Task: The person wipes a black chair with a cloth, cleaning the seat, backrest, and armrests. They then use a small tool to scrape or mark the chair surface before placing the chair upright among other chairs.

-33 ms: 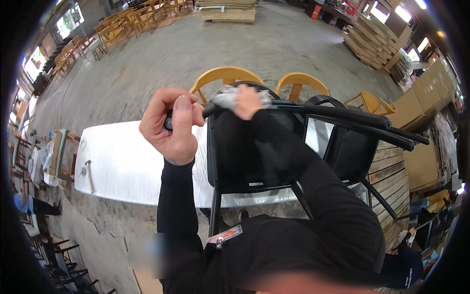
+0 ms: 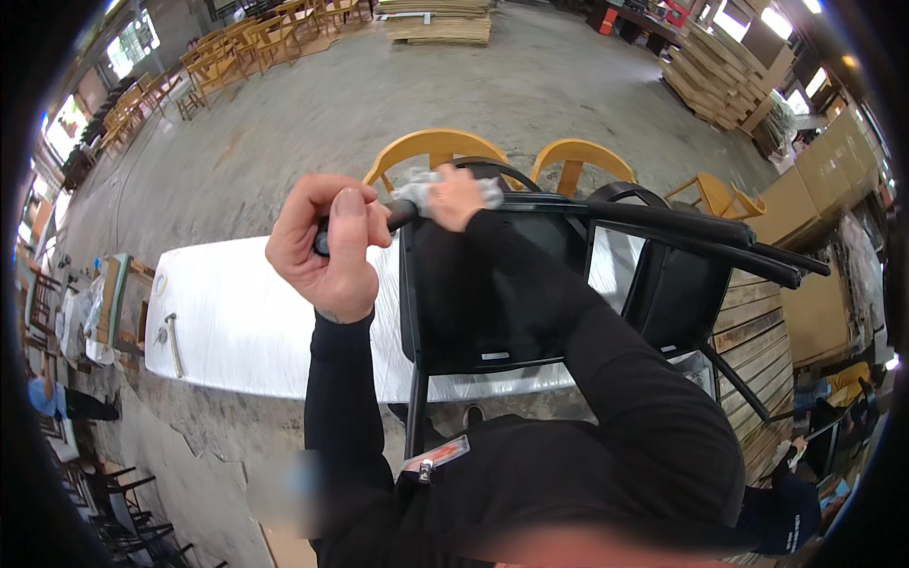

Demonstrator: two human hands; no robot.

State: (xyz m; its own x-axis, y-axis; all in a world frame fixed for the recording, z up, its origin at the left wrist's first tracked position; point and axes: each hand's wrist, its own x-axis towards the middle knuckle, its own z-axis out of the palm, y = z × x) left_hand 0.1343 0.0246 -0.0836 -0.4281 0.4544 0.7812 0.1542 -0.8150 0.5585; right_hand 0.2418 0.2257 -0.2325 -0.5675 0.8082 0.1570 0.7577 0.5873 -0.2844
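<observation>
Head view, frame centre: my left hand (image 2: 327, 251) grips the black chair's leg (image 2: 398, 214) while my right hand (image 2: 456, 197) presses a cloth (image 2: 417, 189) there; I should wipe steadily outward.

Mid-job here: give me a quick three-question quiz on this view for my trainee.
1. True or false: the left hand is closed around the end of a leg of the black chair.
2. What does the right hand press against that leg? A) a grey cloth B) a hammer C) a paintbrush
3. What colour are the two curved chair backs beyond the white table?

Key: 1 true; 2 A; 3 yellow.
</observation>
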